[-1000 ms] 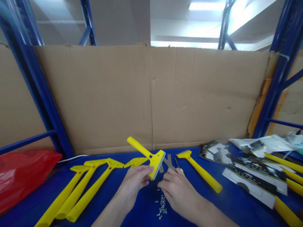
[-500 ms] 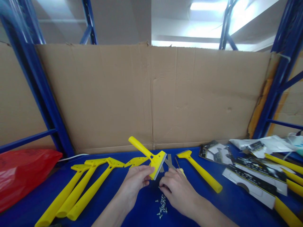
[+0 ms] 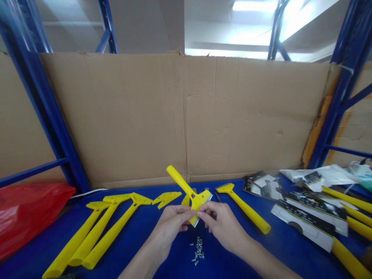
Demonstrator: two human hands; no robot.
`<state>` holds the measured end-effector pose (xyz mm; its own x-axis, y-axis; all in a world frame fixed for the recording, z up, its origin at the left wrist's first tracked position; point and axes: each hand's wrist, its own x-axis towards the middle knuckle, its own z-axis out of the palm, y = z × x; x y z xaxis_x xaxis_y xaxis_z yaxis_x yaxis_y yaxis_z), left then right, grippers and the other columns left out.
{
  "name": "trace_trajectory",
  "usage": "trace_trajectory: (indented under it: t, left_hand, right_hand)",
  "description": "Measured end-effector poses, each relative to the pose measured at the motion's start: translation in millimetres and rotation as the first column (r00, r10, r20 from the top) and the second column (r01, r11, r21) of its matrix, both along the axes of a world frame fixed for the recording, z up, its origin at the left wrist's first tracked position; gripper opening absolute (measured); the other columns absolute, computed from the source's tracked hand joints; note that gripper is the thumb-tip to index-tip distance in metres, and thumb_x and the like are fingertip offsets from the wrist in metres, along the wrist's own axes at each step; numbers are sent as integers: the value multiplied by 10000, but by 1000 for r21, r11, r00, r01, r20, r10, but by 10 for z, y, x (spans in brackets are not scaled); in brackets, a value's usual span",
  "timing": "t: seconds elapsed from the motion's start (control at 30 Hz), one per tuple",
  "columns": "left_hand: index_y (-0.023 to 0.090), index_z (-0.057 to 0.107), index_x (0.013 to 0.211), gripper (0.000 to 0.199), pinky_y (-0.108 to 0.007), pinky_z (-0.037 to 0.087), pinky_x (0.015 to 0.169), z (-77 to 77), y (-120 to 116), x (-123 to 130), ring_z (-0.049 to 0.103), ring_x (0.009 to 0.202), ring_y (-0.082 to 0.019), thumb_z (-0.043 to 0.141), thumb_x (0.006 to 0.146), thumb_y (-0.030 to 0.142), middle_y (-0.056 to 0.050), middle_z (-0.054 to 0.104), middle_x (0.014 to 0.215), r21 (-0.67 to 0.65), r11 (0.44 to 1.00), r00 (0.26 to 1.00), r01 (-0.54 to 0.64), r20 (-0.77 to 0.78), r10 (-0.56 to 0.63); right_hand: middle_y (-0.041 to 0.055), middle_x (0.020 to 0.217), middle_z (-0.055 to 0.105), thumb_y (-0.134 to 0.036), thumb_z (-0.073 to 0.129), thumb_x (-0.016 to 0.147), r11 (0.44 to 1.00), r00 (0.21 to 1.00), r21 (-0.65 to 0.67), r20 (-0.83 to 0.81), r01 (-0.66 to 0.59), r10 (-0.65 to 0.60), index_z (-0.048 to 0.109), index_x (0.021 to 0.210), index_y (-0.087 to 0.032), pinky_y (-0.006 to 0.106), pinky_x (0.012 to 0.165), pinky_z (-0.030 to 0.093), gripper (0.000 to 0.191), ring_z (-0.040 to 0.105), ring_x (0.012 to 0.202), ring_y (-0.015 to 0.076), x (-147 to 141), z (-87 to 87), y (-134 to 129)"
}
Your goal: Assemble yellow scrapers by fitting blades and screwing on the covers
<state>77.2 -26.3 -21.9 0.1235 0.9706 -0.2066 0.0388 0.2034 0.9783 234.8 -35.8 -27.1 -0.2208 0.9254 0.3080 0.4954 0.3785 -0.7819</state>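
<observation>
My left hand (image 3: 176,219) is closed on the head of a yellow scraper (image 3: 181,181), whose handle points up and to the left. A metal blade edge shows along the right side of that head. My right hand (image 3: 219,221) is closed in a pinch against the scraper head, with a tiny silvery piece at the fingertips that looks like a screw. Below the hands lies a small pile of screws and nuts (image 3: 199,248). Loose yellow scraper head plates (image 3: 167,198) lie behind the left hand, and another plate is partly hidden behind the held scraper.
Several yellow scrapers (image 3: 113,232) lie on the left of the blue table (image 3: 139,255), beside a red plastic bag (image 3: 31,217). Another scraper (image 3: 247,211) rests at the right. Black-and-white packaging cards (image 3: 305,224) and more yellow handles cover the far right. A cardboard panel (image 3: 116,116) stands behind.
My right hand has risen from near the screws to the scraper head and now touches it. The scraper has shifted slightly to the right in my left hand.
</observation>
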Motion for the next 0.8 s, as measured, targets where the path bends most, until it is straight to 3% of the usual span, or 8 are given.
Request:
trace_trajectory:
  t: [0.37,0.8]
  left_hand:
    - [118,693,762,324,-250,379,617,7,-26,24,542,668,-140,761,578,376,-45,649,722,20,998,997,56,-48,-55]
    - [120,704,751,305,-245,404,598,-24,-8,13,561,655,-149,775,556,343,-55,666,698,101,992,996,72,-62,-66]
  right_hand:
    - [-34,550,548,-207,523,813,982,986,-190,-164,-22,-9,625,725,-148,176,397,399,147,514,414,79,6,-58,58]
    - [-53,527,529,-157,534,782,968,978,-237,-207,-81,32,611,707,-147,159,396,389,108,497,419,62,38,32,42]
